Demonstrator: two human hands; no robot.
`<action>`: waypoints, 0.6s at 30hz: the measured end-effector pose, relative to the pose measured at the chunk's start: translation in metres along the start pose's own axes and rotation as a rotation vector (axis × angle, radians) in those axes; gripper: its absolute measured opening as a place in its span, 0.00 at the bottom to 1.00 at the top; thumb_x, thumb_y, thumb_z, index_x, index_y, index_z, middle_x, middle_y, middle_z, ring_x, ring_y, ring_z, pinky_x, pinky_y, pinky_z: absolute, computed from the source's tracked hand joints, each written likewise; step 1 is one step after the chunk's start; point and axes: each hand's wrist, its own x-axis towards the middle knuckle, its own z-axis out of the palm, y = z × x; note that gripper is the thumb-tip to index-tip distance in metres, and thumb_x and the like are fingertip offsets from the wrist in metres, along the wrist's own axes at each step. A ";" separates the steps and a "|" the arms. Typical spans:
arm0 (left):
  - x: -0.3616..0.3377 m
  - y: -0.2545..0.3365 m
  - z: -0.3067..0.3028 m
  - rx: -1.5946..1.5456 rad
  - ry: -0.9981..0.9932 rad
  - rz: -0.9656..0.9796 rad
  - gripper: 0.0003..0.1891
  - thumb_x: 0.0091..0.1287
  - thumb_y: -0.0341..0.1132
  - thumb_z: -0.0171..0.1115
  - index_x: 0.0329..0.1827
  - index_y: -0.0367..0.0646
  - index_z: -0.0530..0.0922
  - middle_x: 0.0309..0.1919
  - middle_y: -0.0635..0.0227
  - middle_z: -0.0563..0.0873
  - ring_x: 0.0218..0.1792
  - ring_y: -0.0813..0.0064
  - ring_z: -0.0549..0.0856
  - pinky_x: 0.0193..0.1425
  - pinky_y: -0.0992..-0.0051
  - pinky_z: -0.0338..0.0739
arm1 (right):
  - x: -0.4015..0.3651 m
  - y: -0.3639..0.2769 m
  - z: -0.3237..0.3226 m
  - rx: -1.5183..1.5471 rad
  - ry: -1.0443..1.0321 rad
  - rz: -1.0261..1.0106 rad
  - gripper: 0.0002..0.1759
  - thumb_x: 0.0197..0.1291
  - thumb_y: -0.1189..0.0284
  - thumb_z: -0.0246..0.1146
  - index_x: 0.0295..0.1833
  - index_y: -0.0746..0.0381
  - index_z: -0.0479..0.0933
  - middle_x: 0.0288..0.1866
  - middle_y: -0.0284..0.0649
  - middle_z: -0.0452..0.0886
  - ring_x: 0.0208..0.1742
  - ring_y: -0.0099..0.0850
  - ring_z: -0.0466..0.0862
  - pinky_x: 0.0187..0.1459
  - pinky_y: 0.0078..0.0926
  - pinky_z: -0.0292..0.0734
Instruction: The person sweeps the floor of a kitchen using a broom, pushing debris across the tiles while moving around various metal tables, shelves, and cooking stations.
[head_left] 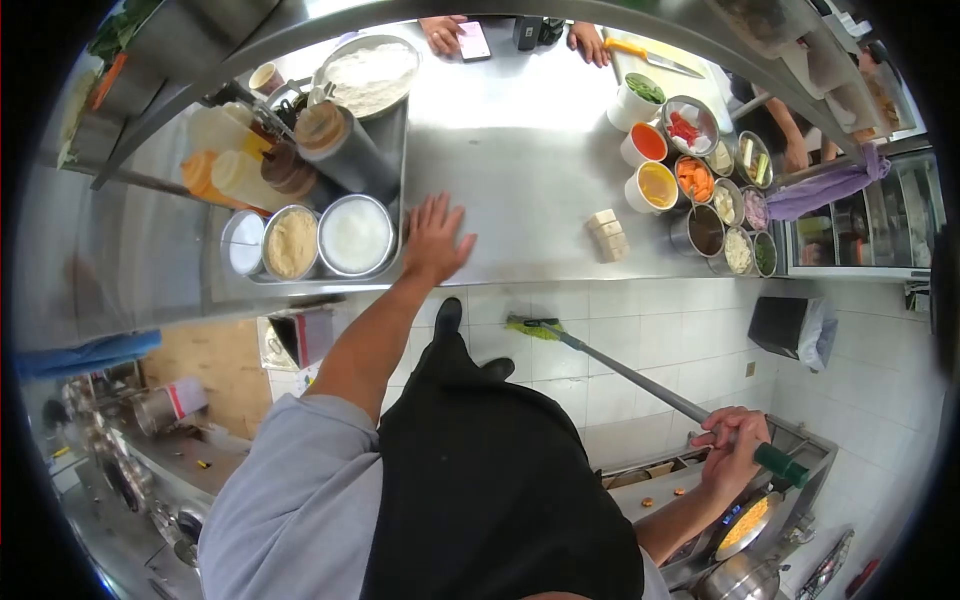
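My left hand (pixel 435 243) rests flat on the steel counter (pixel 520 200) near its front edge, fingers spread, just right of a tray with bowls. Beside it stands a metal bowl of white powder (pixel 356 235). On the right, my right hand (pixel 735 448) is wrapped round the long grey handle of a broom (pixel 640 381), close to its green end. The broom's yellow-green bristles (pixel 535 328) touch the tiled floor below the counter, near my shoes. White blocks (pixel 608 235) lie on the counter between my left hand and the containers.
Containers of chopped vegetables (pixel 694 178) and sauces (pixel 657 187) crowd the counter's right side. Sauce bottles (pixel 340 145) stand at left. Across the counter are another person's hands (pixel 588 43), a phone (pixel 473 41) and a knife (pixel 655 58). A pan (pixel 747 522) sits on the stove behind.
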 end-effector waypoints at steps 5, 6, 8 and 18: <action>0.018 0.001 -0.003 0.036 -0.047 -0.024 0.35 0.77 0.57 0.60 0.83 0.52 0.71 0.89 0.56 0.58 0.90 0.51 0.53 0.93 0.47 0.42 | 0.017 -0.002 0.008 -0.039 0.022 0.003 0.22 0.86 0.58 0.56 0.40 0.64 0.75 0.27 0.39 0.72 0.34 0.33 0.84 0.21 0.26 0.85; 0.017 0.000 -0.002 0.034 -0.046 -0.025 0.35 0.77 0.57 0.60 0.84 0.53 0.71 0.89 0.56 0.58 0.90 0.51 0.52 0.93 0.47 0.42 | 0.019 -0.002 0.010 -0.035 0.023 0.009 0.22 0.86 0.57 0.56 0.41 0.64 0.75 0.27 0.39 0.72 0.34 0.33 0.84 0.21 0.26 0.85; 0.017 -0.001 0.001 0.026 -0.037 -0.023 0.35 0.77 0.57 0.59 0.84 0.53 0.71 0.89 0.56 0.58 0.90 0.52 0.52 0.93 0.48 0.41 | 0.024 -0.001 0.012 -0.027 0.026 0.014 0.22 0.86 0.57 0.56 0.41 0.64 0.75 0.27 0.38 0.73 0.35 0.33 0.85 0.21 0.25 0.85; 0.018 0.000 -0.001 0.020 -0.063 -0.040 0.36 0.78 0.59 0.58 0.85 0.54 0.70 0.91 0.59 0.55 0.91 0.53 0.50 0.94 0.50 0.38 | 0.019 -0.002 0.014 -0.009 0.015 -0.008 0.23 0.85 0.56 0.58 0.41 0.65 0.75 0.27 0.37 0.71 0.35 0.32 0.84 0.22 0.25 0.86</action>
